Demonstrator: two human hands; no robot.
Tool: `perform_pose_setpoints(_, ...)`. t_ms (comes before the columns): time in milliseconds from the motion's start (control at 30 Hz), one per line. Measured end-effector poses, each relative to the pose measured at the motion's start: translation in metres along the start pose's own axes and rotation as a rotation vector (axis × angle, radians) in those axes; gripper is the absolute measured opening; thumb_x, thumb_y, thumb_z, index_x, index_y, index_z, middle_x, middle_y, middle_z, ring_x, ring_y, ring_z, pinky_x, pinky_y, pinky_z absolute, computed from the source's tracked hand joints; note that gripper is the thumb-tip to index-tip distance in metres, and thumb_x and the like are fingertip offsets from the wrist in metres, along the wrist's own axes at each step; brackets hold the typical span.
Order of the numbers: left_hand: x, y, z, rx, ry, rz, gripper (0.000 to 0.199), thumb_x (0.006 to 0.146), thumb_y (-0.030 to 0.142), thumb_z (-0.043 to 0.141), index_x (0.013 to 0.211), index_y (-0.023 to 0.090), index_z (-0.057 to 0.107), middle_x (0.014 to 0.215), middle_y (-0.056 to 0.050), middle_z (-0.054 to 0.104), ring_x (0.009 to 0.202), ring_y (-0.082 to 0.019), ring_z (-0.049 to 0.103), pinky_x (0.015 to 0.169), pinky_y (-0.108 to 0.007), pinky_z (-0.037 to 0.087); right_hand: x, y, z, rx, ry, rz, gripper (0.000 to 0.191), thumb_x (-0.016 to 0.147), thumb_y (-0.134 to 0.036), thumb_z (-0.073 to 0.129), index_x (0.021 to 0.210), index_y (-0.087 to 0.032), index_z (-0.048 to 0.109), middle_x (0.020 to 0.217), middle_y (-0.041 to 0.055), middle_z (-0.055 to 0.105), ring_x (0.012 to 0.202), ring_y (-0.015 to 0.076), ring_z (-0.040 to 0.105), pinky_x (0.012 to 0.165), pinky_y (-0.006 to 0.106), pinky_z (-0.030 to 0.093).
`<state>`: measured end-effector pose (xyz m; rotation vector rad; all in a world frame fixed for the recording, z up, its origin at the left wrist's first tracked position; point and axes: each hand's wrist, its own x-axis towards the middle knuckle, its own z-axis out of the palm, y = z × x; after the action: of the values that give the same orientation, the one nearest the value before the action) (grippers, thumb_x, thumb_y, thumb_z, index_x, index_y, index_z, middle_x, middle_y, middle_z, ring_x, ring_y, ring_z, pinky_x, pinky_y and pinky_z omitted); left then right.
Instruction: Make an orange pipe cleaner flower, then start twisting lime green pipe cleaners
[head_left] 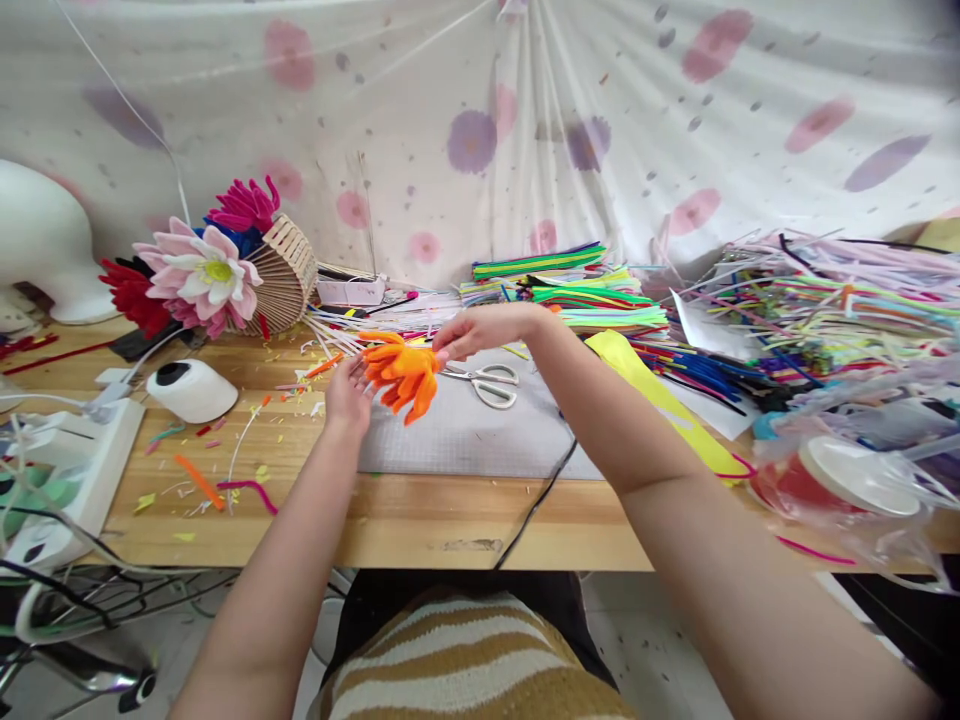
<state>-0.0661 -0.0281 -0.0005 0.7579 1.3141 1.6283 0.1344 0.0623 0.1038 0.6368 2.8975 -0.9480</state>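
Note:
An orange pipe-cleaner flower (405, 375) is held on its side above the grey cutting mat (480, 440), its petals pointing left and down. My right hand (484, 328) pinches it at the base, on the right. At the petal tips is my left hand (350, 393), its fingers slightly apart and touching or just behind the petals; they are partly hidden. A pair of scissors (495, 385) with pale handles lies on the mat just below my right hand, its blades partly covered by the flower.
At the left stand a basket of fuzzy flowers (206, 270), a white thread cone (193, 390) and a power strip (82, 480). Pipe-cleaner bundles (592, 300) lie behind the mat. A red-and-white spool (847, 480) in plastic is at right. A black cable (536, 505) crosses the front edge.

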Motion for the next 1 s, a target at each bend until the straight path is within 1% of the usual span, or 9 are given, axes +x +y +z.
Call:
perform_pose_setpoints(67, 0.003, 0.0, -0.015, -0.136, 0.158, -0.115, 0.009, 0.07, 0.022, 0.045, 0.074, 0.02, 0.053, 0.073, -0.002, 0.057, 0.064, -0.01, 0.057, 0.06, -0.023, 0.049, 0.013, 0.005, -0.014, -0.086, 0.035, 0.096, 0.026, 0.066, -0.041, 0.065, 0.065, -0.015, 0.066, 0.053, -0.0015, 0.053, 0.062, 0.0114, 0.052, 0.06, 0.023, 0.036)
perform_pose_setpoints(133, 0.001, 0.004, -0.024, -0.232, 0.244, -0.179, 0.012, 0.066, 0.015, 0.048, 0.076, 0.019, 0.055, 0.075, -0.001, 0.058, 0.063, -0.007, 0.056, 0.062, -0.02, 0.049, 0.03, 0.017, -0.02, -0.21, 0.17, 0.203, 0.027, 0.058, -0.038, 0.072, 0.05, -0.014, 0.061, 0.044, -0.0018, 0.047, 0.063, 0.0131, 0.054, 0.062, 0.025, 0.036)
perform_pose_setpoints(333, -0.001, 0.01, -0.028, -0.272, 0.23, -0.131, 0.018, 0.063, 0.009, 0.05, 0.077, 0.019, 0.057, 0.074, 0.001, 0.059, 0.06, -0.005, 0.054, 0.059, -0.017, 0.047, 0.069, 0.047, -0.014, -0.417, 0.039, 0.368, 0.023, 0.054, -0.03, 0.077, 0.049, -0.014, 0.061, 0.056, 0.0026, 0.057, 0.076, 0.0191, 0.058, 0.069, 0.031, 0.039)
perform_pose_setpoints(433, 0.001, 0.004, -0.026, -0.231, 0.229, -0.128, 0.014, 0.066, 0.012, 0.051, 0.075, 0.019, 0.058, 0.075, 0.0, 0.059, 0.058, -0.005, 0.054, 0.057, -0.017, 0.046, 0.064, 0.049, -0.013, -0.388, 0.093, 0.358, 0.021, 0.052, -0.024, 0.077, 0.045, -0.015, 0.059, 0.048, 0.001, 0.052, 0.069, 0.018, 0.057, 0.067, 0.03, 0.039)
perform_pose_setpoints(533, 0.001, -0.003, -0.022, -0.171, 0.226, -0.129, 0.008, 0.07, 0.016, 0.053, 0.074, 0.017, 0.06, 0.079, -0.001, 0.06, 0.057, -0.004, 0.052, 0.055, -0.017, 0.044, 0.047, 0.046, -0.013, -0.216, 0.093, 0.262, 0.016, 0.057, -0.029, 0.073, 0.053, -0.016, 0.064, 0.048, -0.0017, 0.053, 0.059, 0.0117, 0.052, 0.061, 0.024, 0.038)
perform_pose_setpoints(667, -0.005, -0.006, -0.012, -0.155, 0.154, -0.064, 0.013, 0.069, 0.027, 0.063, 0.071, 0.015, 0.059, 0.078, -0.001, 0.059, 0.063, -0.005, 0.053, 0.059, -0.018, 0.043, 0.021, 0.043, -0.007, 0.183, 0.026, 0.071, 0.023, 0.063, -0.037, 0.066, 0.074, -0.017, 0.068, 0.066, -0.0029, 0.062, 0.064, 0.0089, 0.053, 0.062, 0.02, 0.04)
perform_pose_setpoints(800, -0.015, 0.0, 0.001, -0.184, -0.066, 0.009, 0.032, 0.063, 0.042, 0.068, 0.075, 0.017, 0.053, 0.082, -0.001, 0.057, 0.074, -0.01, 0.055, 0.065, -0.024, 0.047, 0.004, 0.042, 0.003, 0.52, -0.018, 0.003, 0.028, 0.057, -0.034, 0.069, 0.076, -0.014, 0.067, 0.074, -0.0006, 0.065, 0.073, 0.0123, 0.057, 0.069, 0.024, 0.044)
perform_pose_setpoints(900, -0.024, 0.008, 0.012, -0.183, -0.279, 0.055, 0.04, 0.063, 0.051, 0.065, 0.083, 0.019, 0.051, 0.092, -0.003, 0.057, 0.083, -0.014, 0.055, 0.071, -0.03, 0.048, -0.003, 0.043, 0.006, 0.558, 0.026, 0.013, 0.021, 0.054, -0.03, 0.07, 0.066, -0.014, 0.066, 0.069, -0.0008, 0.064, 0.072, 0.0133, 0.057, 0.07, 0.025, 0.045)
perform_pose_setpoints(1000, -0.033, 0.018, 0.021, -0.072, -0.318, 0.266, 0.037, 0.067, 0.048, 0.062, 0.089, 0.021, 0.051, 0.096, -0.005, 0.055, 0.091, -0.016, 0.054, 0.078, -0.031, 0.047, -0.005, 0.045, 0.006, 0.523, 0.023, -0.008, 0.016, 0.055, -0.026, 0.07, 0.062, -0.013, 0.065, 0.067, -0.0009, 0.064, 0.07, 0.013, 0.056, 0.071, 0.025, 0.045)
